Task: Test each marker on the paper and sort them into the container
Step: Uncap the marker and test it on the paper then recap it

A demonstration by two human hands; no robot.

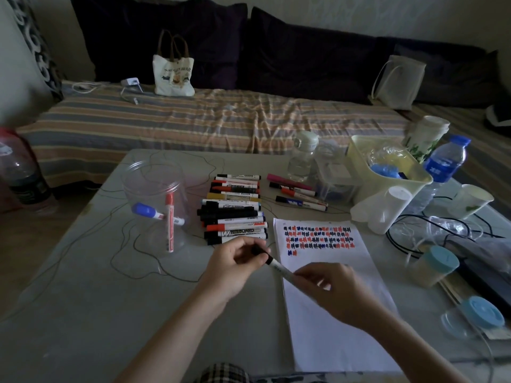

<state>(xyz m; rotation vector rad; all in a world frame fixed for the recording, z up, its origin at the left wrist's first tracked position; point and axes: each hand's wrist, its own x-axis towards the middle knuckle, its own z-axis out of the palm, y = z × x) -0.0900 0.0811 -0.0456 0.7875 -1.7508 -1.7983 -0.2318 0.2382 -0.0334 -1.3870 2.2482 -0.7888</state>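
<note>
Both hands hold one white marker with a black cap just above the table, left of the paper. My left hand pinches the black cap end, and my right hand grips the barrel. The white paper carries rows of red, black and blue test marks near its top. A clear round container stands at the left with a red marker and a blue-capped marker inside. A row of several markers lies between container and paper. A second small group of markers lies further back.
A yellow bin, water bottles, paper cups, blue-lidded jars and black cables crowd the table's right side. A dark bottle stands off the left edge. Behind is a striped couch with a tote bag.
</note>
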